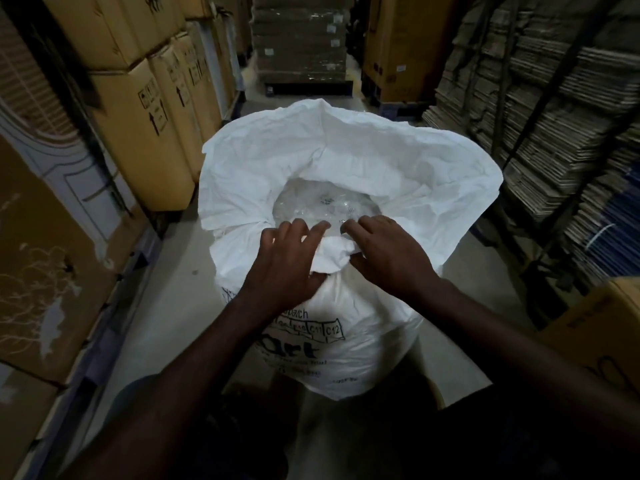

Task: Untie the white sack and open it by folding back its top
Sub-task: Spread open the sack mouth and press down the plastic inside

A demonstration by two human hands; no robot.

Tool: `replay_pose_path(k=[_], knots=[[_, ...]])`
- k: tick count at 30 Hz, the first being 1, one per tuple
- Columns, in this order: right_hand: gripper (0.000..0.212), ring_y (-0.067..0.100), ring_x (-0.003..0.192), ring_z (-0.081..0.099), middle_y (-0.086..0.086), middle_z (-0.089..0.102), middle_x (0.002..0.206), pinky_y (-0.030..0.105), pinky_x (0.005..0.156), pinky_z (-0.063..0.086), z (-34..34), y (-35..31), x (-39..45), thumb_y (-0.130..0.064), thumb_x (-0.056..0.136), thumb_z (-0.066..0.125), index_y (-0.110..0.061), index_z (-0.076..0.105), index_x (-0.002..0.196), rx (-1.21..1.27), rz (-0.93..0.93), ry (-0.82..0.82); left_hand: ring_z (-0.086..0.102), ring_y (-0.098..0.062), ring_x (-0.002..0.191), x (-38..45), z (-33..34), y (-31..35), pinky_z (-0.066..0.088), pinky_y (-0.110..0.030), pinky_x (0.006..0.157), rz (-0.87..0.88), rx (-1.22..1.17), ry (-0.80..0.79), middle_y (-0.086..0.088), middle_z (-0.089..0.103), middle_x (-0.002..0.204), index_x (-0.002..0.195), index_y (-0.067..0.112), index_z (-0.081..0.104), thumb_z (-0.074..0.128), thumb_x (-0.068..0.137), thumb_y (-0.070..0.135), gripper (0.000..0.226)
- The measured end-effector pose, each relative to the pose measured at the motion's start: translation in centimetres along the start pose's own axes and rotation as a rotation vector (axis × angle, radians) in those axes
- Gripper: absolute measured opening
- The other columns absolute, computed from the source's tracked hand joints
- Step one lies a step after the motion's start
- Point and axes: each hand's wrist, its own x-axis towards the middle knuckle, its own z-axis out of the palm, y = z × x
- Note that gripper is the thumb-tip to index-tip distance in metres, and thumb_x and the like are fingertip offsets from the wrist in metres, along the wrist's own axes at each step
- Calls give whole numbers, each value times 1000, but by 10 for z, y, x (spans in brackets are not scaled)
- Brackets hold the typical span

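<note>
Your white sack (pixel 346 188) stands upright on the floor in front of you, between the stacked goods on either side. It is woven and crinkled, and its mouth is already open: the top flares outward in a wide, rumpled collar, highest at the far side. Through the opening you can see clear, shiny plastic packed inside. The near rim is bunched into a thick fold at the front edge. The bulging near side carries dark printed lettering and a row of small boxes, two of them marked C11 and C12.
</note>
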Motion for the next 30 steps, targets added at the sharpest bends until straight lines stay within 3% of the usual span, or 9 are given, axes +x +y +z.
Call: replay_pose_path(k=[2, 4, 7, 10, 16, 19, 23, 26, 30], knots=[[24, 27, 76, 56, 2, 57, 88, 37, 74, 43, 2, 0, 5, -26, 90, 67, -18, 60, 111, -36, 14, 23, 52, -22, 111, -4, -1, 1, 42, -44, 95, 13, -74, -101, -1, 53, 126, 161, 21, 41, 55, 88, 81, 96], [19, 28, 71, 54, 2, 55, 85, 39, 70, 43, 6, 1, 8, -28, 93, 64, -17, 58, 107, -42, 25, 32, 51, -22, 114, -3, -4, 1, 44, -45, 96, -8, -156, -137, -1, 53, 130, 155, 21, 46, 56, 87, 86, 94], [22, 30, 70, 53, 4, 54, 87, 43, 68, 47, 11, 1, 6, -17, 89, 69, -16, 57, 107, -51, 22, 37, 68, -34, 95, 6, -9, -4, 52, -44, 75, 11, -200, -25, -7, 66, 111, 124, 17, 57, 74, 88, 37, 45], [36, 28, 83, 56, 4, 55, 100, 40, 76, 46, 11, -2, -4, -20, 85, 70, -15, 57, 119, 18, -42, -27, 67, -28, 73, 5, -12, -7, 47, -36, 54, -61, -123, 50, 2, 68, 99, 108, 23, 57, 72, 87, 24, 26], [79, 13, 136, 49, -5, 48, 153, 32, 112, 43, -10, 5, -17, -71, 92, 61, -34, 37, 158, 434, 55, -364, 64, -31, 91, -4, 10, -7, 49, -40, 76, 38, -83, 170, -6, 70, 105, 104, 15, 62, 57, 89, 4, 20], [80, 12, 139, 51, -2, 51, 157, 26, 107, 40, -18, 21, -9, -72, 92, 60, -39, 36, 160, 520, 159, -475, 64, -35, 91, -9, 19, -4, 50, -44, 78, 94, -57, 177, -10, 70, 108, 106, 12, 62, 50, 88, 1, 25], [95, 23, 138, 53, 5, 55, 153, 24, 103, 38, -8, 36, -1, -69, 84, 73, -33, 34, 162, 364, 137, -580, 62, -36, 97, -11, 23, -4, 47, -44, 87, 125, -77, 147, -10, 68, 117, 108, 15, 58, 64, 79, -5, 35], [89, 26, 130, 57, 0, 66, 140, 36, 107, 41, 5, 35, 2, -68, 82, 75, -35, 40, 157, 255, 129, -584, 60, -37, 99, -12, 22, -2, 43, -46, 87, 153, -95, 55, -12, 63, 123, 111, 15, 53, 69, 73, 9, 41], [49, 24, 106, 67, -1, 73, 113, 30, 80, 36, 9, 29, 6, -45, 90, 76, -28, 61, 133, 188, 80, -444, 55, -30, 102, -23, 19, 6, 41, -44, 88, 101, -243, -72, -5, 54, 127, 112, 18, 51, 71, 79, 53, 52]])
